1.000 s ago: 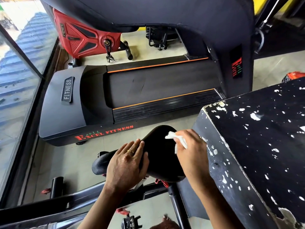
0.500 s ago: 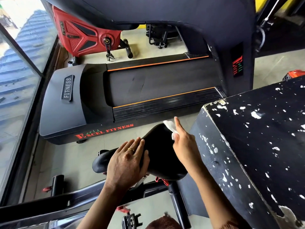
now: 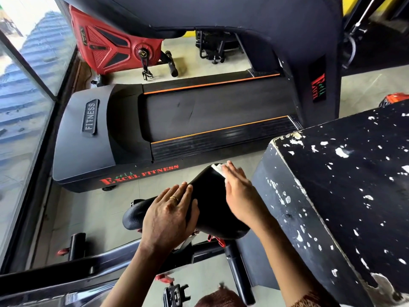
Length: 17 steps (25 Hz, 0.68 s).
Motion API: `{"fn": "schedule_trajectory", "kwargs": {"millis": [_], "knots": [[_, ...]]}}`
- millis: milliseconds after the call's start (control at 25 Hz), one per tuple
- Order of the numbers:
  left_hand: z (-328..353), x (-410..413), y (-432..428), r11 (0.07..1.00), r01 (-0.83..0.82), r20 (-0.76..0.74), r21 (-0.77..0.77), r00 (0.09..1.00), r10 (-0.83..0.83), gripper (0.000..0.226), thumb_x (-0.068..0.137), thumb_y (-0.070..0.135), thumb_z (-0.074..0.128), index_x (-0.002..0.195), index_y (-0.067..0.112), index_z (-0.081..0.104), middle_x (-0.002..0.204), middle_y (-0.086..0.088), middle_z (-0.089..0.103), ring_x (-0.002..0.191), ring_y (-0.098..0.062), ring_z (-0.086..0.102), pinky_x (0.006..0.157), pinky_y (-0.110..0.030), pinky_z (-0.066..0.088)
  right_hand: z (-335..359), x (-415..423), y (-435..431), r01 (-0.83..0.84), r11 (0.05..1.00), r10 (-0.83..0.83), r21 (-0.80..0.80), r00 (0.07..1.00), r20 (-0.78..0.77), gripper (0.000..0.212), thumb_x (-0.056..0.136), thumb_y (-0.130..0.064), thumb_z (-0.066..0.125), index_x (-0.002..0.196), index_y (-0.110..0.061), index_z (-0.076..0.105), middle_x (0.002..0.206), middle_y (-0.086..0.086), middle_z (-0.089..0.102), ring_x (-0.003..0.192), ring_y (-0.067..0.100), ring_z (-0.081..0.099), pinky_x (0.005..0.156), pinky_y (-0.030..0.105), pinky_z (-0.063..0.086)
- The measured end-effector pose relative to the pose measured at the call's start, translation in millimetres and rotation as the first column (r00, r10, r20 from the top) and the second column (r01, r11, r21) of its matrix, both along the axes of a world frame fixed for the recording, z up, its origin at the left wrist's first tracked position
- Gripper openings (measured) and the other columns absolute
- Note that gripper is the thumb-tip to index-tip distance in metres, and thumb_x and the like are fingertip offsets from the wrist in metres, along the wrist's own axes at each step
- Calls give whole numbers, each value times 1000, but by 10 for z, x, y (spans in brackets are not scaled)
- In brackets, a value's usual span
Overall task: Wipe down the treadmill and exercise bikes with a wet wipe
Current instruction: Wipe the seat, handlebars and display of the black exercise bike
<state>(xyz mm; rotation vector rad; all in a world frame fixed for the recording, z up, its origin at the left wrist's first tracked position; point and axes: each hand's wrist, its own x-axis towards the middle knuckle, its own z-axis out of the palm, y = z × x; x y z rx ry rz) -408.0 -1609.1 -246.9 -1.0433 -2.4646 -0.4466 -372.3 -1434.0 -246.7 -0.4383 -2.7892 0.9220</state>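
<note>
Nearest the camera is one black pedal [image 3: 176, 293], with one black seat post [image 3: 238, 278] rising beside it to a single black saddle [image 3: 212, 202]. Two bare hands lie on that saddle. The left hand [image 3: 170, 216] rests palm-down across its narrow part, fingers straight and close together, with one gold ring [image 3: 174, 198] on a finger. The right hand [image 3: 241, 196] lies on the wider part, its fingers straight and side by side, pressing one white wet wipe [image 3: 218, 168] against the saddle's far edge. The wipe sits under those fingertips, and a crumpled corner pokes out just beyond them. It is well apart from the left hand.

Just to the right stands one black box [image 3: 343, 185] with chipped, white-flecked paint, close beside the right wrist.

Beyond the saddle lies one black treadmill [image 3: 199, 120] with two orange stripes along its belt. Its side reads "EXCEL FITNESS" in red, and a plate on its cover reads "FITNESS". The red lettering on the upright cannot be read. Farthest off stands one red exercise bike [image 3: 106, 47].
</note>
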Motion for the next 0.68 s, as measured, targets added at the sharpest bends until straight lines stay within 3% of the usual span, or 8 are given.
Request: {"fn": "schedule_trajectory", "kwargs": {"millis": [80, 160, 240, 400, 480, 560, 680], "knots": [[-8, -5, -1, 1000, 12, -7, 2, 1000, -12, 40, 89, 26, 45, 103, -1, 71, 106, -18, 70, 92, -30, 70, 83, -39, 56, -16, 238, -120, -175, 978, 185, 114, 979, -81, 48, 95, -5, 32, 143, -9, 40, 150, 5, 36, 141, 24, 28, 116, 37, 25], [-16, -13, -6, 1000, 12, -11, 2, 1000, -12, 40, 88, 25, 46, 102, -1, 71, 106, -18, 70, 91, -30, 70, 82, -39, 56, -27, 662, -183, -318, 942, 329, 111, 939, -100, 51, 94, -18, 32, 146, -18, 33, 151, -4, 32, 143, 11, 22, 118, 28, 18], [-22, -6, 3, 1000, 0, -15, 6, 1000, 1, 39, 88, 25, 46, 102, -1, 71, 106, -18, 70, 91, -30, 70, 83, -38, 56, -55, 816, -68, -272, 960, 280, 71, 950, -138, 50, 95, -26, 30, 145, -25, 28, 152, -9, 29, 143, 6, 20, 117, 23, 18], [-7, 2, 14, 1000, -6, -21, -1, 1000, 6, 38, 89, 25, 46, 101, -1, 72, 105, -17, 70, 90, -30, 70, 82, -38, 56, -55, 146, 122, -25, 1000, 25, -4, 1000, 1, 48, 101, -30, 30, 145, -9, 34, 154, 2, 26, 143, 21, 22, 116, 37, 24], [4, -15, 7, 1000, 1, -18, -4, 1000, -1, 39, 88, 25, 46, 101, -1, 72, 104, -17, 70, 89, -30, 70, 81, -37, 56, -8, 8, -77, -92, 992, 92, 81, 996, -1, 52, 99, -32, 28, 139, -4, 43, 149, 11, 37, 140, 30, 30, 116, 39, 24], [0, -14, -5, 1000, 12, -15, -8, 1000, -12, 40, 88, 26, 45, 101, 0, 72, 105, -17, 70, 90, -29, 70, 82, -37, 56, -11, 314, -284, -271, 941, 282, 205, 959, -27, 54, 98, -34, 24, 144, -9, 37, 151, 6, 34, 142, 22, 27, 118, 33, 16], [-6, -1, 4, 1000, 2, -15, -6, 1000, -2, 38, 88, 24, 47, 101, -1, 72, 105, -17, 70, 89, -29, 70, 82, -36, 55, -57, 836, -188, -254, 924, 283, 287, 957, -63, 50, 100, -30, 27, 148, -18, 25, 153, -3, 27, 142, 13, 22, 117, 24, 13]]}}
